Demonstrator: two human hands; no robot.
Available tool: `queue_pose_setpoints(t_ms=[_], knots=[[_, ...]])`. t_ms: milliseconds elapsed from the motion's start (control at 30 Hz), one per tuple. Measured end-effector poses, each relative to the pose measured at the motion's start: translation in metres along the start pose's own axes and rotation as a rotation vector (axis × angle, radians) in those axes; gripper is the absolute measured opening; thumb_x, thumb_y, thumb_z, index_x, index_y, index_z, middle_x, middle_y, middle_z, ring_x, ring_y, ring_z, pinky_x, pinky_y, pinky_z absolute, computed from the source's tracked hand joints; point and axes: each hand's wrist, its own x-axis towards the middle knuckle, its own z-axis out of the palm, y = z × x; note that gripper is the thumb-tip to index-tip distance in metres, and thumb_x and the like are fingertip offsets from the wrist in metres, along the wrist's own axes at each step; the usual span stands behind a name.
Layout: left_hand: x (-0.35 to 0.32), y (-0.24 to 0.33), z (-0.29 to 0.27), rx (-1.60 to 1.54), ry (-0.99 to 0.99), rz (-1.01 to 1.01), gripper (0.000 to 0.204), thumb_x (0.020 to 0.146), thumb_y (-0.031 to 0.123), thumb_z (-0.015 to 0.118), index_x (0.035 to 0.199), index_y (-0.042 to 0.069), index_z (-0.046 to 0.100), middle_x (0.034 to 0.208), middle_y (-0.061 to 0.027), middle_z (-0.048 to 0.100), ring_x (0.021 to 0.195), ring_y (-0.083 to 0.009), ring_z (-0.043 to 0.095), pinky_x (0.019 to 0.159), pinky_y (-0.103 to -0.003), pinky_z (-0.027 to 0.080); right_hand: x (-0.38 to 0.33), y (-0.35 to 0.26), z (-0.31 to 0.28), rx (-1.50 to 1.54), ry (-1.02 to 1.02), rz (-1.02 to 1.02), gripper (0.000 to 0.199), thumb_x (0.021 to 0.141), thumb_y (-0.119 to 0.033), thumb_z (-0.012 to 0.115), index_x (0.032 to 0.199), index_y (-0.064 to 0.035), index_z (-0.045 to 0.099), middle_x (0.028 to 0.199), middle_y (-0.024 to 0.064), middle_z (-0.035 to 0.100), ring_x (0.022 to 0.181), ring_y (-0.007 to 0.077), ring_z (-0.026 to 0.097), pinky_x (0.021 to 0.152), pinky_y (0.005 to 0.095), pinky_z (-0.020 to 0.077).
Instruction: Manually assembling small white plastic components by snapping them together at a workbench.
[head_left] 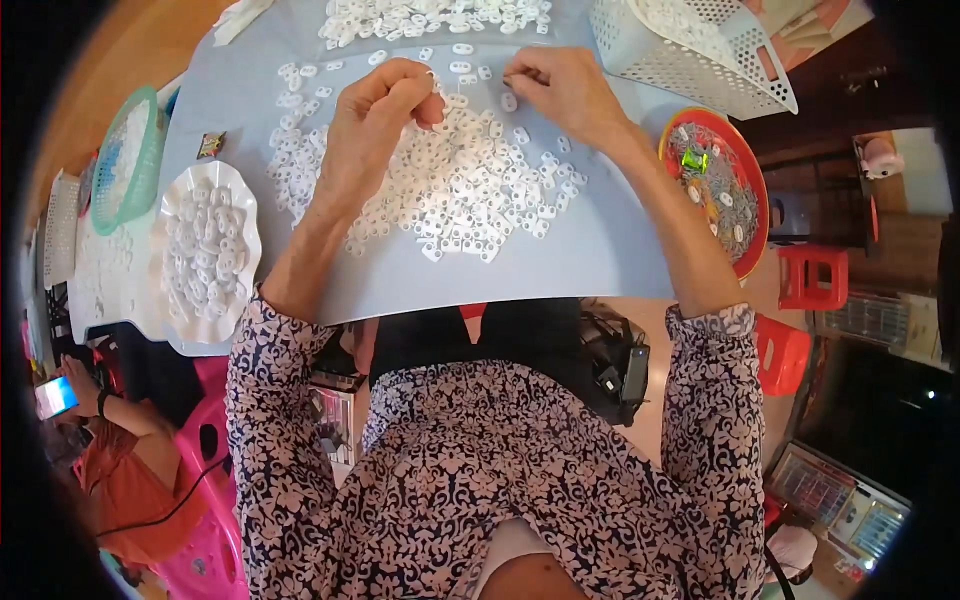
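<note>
Shirt (pixel 440 450) nearest; left hand (pixel 378 110) seems to pinch a white bit (pixel 431 73), which slack fingers could lose in the pile (pixel 470 195); right hand's (pixel 568 92) grip I cannot tell.

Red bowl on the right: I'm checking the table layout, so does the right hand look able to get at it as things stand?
Likely yes: nothing visible blocks the way from the right hand to the open red bowl, whose left edge the right forearm overlaps in view.

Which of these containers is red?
The round tray beside the right forearm: its rim is red, unlike the white scalloped plate or green basket.
</note>
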Motion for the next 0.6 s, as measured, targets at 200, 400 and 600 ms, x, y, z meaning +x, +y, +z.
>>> queue_pose_setpoints(t_ms=[200, 400, 600], knots=[[-0.001, -0.001, -0.002, -0.024, -0.017, 0.015, 0.019, 0.091, 0.017, 0.052, 0.084, 0.002, 0.061, 0.069, -0.0017, 0.059, 0.067, -0.0088, 0.052, 0.066, -0.025, 0.043, 0.015, 0.003, 0.009, -0.064, 0.086, -0.18, 0.014, 0.082, -0.011, 0.06, 0.091, -0.0021, 0.065, 0.071, 0.0118, 0.063, 0.059, 0.0202, 0.059, 0.058, 0.032, 0.0461], [-0.003, 0.0, 0.004, 0.013, -0.005, -0.021, 0.018, 0.091, 0.016, 0.052, 0.084, 0.002, 0.061, 0.068, -0.0011, 0.058, 0.066, -0.008, 0.051, 0.066, -0.024, 0.044, 0.019, 0.031, -0.004, -0.177, 0.158, -0.178, 0.013, 0.082, -0.009, 0.054, 0.087, -0.0025, 0.064, 0.08, 0.0186, 0.064, 0.076, 0.0378, 0.06, 0.071, 0.0436, 0.0481], [-0.003, 0.001, 0.006, 0.032, 0.001, -0.046, 0.019, 0.091, 0.016, 0.051, 0.083, 0.002, 0.061, 0.067, -0.0006, 0.058, 0.066, -0.0077, 0.051, 0.066, -0.024, 0.043, 0.032, 0.04, 0.001, -0.364, 0.068, -0.337, 0.014, 0.084, -0.013, 0.059, 0.088, -0.0015, 0.065, 0.081, 0.0153, 0.064, 0.075, 0.0329, 0.062, 0.071, 0.0404, 0.05]])
